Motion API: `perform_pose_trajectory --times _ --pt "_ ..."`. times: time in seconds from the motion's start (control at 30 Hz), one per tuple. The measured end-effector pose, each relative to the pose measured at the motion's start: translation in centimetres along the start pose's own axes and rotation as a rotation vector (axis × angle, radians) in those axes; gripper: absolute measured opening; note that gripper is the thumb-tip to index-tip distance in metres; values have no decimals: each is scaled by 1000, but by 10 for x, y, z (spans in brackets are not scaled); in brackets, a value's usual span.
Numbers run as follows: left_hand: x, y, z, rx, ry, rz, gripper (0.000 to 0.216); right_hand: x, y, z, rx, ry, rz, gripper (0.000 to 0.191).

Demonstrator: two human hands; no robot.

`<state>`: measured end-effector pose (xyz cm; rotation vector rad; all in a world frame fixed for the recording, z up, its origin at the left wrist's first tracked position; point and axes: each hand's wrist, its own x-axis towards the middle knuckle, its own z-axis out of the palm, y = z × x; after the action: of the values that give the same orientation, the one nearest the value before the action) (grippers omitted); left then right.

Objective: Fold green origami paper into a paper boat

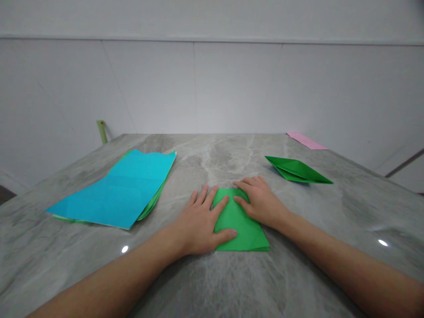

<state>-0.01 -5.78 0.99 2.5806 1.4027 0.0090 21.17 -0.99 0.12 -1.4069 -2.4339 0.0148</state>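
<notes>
A folded sheet of light green paper (243, 232) lies on the marbled grey table in front of me. My left hand (205, 223) rests flat over its left side, fingers spread, with the thumb and index finger on the paper and the other fingers past its edge. At the paper's upper right corner is my right hand (260, 198). Its thumb and index finger lie apart on the paper, fingers loosely bent, and the palm covers part of the right edge. Loose layers show at the lower right corner.
To the left lies a stack of paper (122, 187) with a blue sheet on top and green ones beneath. A folded green paper boat (298, 170) sits at the right. A pink paper strip (306, 141) lies at the far right edge, near the white wall (232, 88).
</notes>
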Motion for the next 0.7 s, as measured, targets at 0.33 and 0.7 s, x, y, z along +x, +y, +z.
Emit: perform_pose_trajectory --times 0.33,0.7 --pt "2 2 1 -15 18 181 64 6 1 3 191 44 253 14" --pt "5 2 5 1 67 -63 102 -4 -10 -2 446 -53 210 9"
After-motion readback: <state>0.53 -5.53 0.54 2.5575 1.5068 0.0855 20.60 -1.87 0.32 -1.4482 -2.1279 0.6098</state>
